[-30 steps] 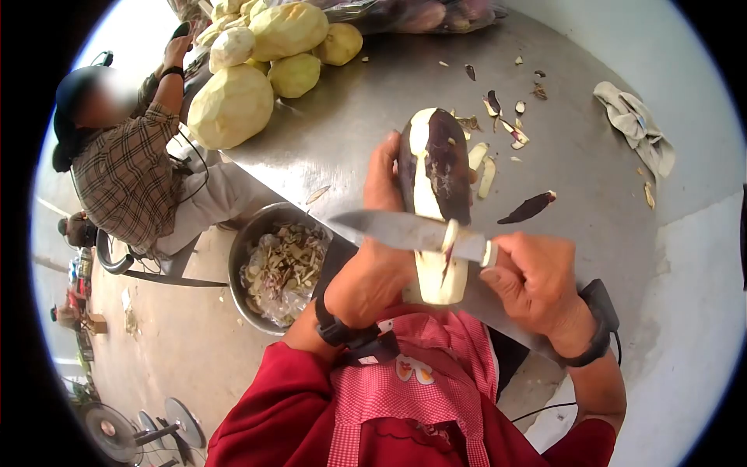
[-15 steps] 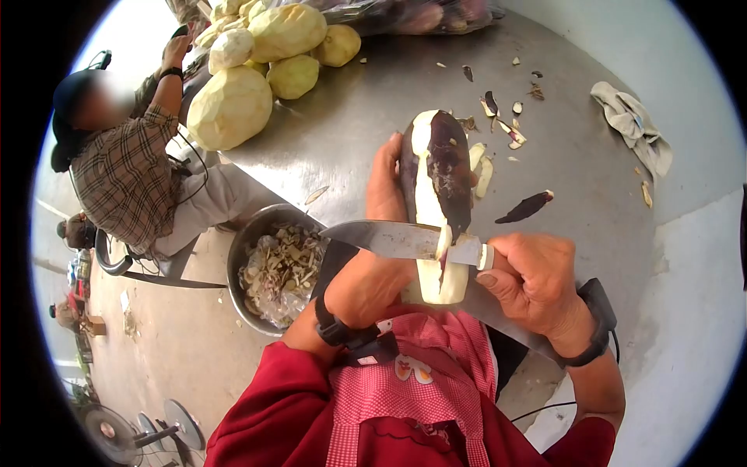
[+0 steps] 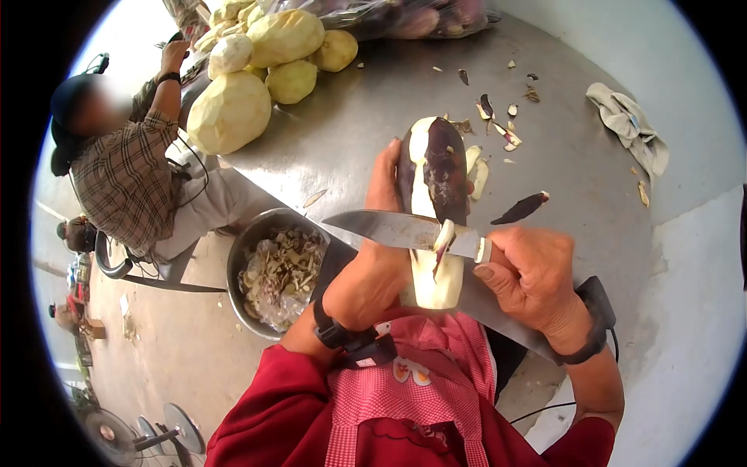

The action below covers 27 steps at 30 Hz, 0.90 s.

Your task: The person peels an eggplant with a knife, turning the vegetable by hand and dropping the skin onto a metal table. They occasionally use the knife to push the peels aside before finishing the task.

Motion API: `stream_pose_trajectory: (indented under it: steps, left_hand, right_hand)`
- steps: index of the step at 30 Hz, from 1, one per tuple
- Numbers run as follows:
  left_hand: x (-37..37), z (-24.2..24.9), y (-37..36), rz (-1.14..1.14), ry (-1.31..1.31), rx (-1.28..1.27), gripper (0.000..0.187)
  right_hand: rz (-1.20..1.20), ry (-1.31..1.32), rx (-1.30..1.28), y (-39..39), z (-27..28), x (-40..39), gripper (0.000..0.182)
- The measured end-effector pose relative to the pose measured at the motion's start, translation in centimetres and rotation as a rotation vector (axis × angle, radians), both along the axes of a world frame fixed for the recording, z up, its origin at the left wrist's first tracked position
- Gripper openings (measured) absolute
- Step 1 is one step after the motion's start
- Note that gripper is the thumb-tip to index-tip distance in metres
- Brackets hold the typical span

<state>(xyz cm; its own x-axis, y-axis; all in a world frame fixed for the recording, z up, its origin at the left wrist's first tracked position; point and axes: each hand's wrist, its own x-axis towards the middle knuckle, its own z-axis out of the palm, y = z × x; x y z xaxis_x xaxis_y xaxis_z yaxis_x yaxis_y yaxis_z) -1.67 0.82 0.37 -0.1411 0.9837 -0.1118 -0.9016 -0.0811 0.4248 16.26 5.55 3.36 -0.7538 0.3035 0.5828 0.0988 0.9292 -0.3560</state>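
A large eggplant (image 3: 447, 175) stands lengthwise before me, dark purple on its upper part and pale where peeled at the lower end and along a strip. My left hand (image 3: 384, 187) is wrapped round its left side and underside; most of its fingers are hidden behind it. My right hand (image 3: 533, 268) grips the handle of a knife (image 3: 389, 227), whose broad blade lies across the eggplant and points left. A curl of peel (image 3: 444, 236) rises over the blade near the handle.
Peeled pale vegetables (image 3: 228, 113) are piled at the back left, by a plastic bag of purple eggplants (image 3: 420, 19). Peel scraps (image 3: 523, 208) and a cloth (image 3: 630, 128) lie on the metal table (image 3: 327, 140). A metal bowl (image 3: 233, 288) holds peelings. A co-worker (image 3: 120, 171) sits at left.
The knife blade has moved slightly up along the eggplant, away from my body. The peel curl stands higher over the blade. My left hand keeps its hold.
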Motion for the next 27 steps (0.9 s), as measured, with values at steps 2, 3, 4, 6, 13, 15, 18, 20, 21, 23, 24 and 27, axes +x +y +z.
stream_pose_trajectory:
  steps: [2, 3, 4, 6, 13, 15, 18, 20, 21, 23, 24, 27]
  left_hand:
    - [0.2, 0.1, -0.1, -0.038, 0.032, 0.006, 0.06]
    - [0.5, 0.1, -0.1, -0.021, 0.09, 0.037, 0.06]
    - [0.7, 0.1, -0.1, -0.005, 0.148, 0.069, 0.06]
    - [0.6, -0.2, 0.0, -0.076, 0.095, 0.121, 0.06]
    - [1.2, -0.1, 0.1, 0.093, 0.189, -0.05, 0.058]
    - [1.2, -0.1, 0.2, 0.082, 0.237, -0.025, 0.057]
    - [1.8, 0.3, 0.5, 0.112, 0.264, -0.105, 0.055]
    - [2.2, 0.8, 0.4, 0.126, 0.318, -0.117, 0.055]
    - [2.4, 1.1, 0.4, 0.176, 0.277, -0.122, 0.055]
    - [2.4, 1.1, 0.4, 0.222, 0.238, -0.124, 0.054]
    - [1.8, 0.8, 0.2, 0.126, 0.241, -0.118, 0.055]
    - [1.6, 0.9, 0.2, 0.059, 0.233, -0.139, 0.055]
  right_hand:
    - [0.002, 0.02, 0.008, 0.0, -0.1, 0.0, 0.025]
    - [0.002, 0.021, 0.008, 0.1, 0.0, 0.0, 0.025]
    - [-0.011, 0.021, 0.009, 0.1, 0.0, 0.0, 0.025]
    - [-0.029, 0.019, 0.01, 0.3, 0.0, 0.1, 0.024]
    - [-0.109, 0.011, -0.036, 1.0, -0.1, 0.2, 0.023]
    - [-0.098, 0.028, -0.055, 0.9, -0.1, 0.2, 0.023]
    - [-0.079, 0.029, -0.068, 0.8, 0.1, 0.2, 0.023]
    - [-0.101, 0.015, -0.039, 1.1, 0.2, 0.4, 0.023]
    - [-0.105, 0.015, -0.038, 1.3, 0.1, 0.4, 0.023]
    - [-0.156, 0.058, 0.006, 1.9, -0.6, 0.6, 0.024]
    - [-0.158, 0.059, 0.007, 2.5, -0.6, 0.8, 0.024]
    - [-0.458, 0.053, -0.178, 4.5, -0.7, 1.4, 0.026]
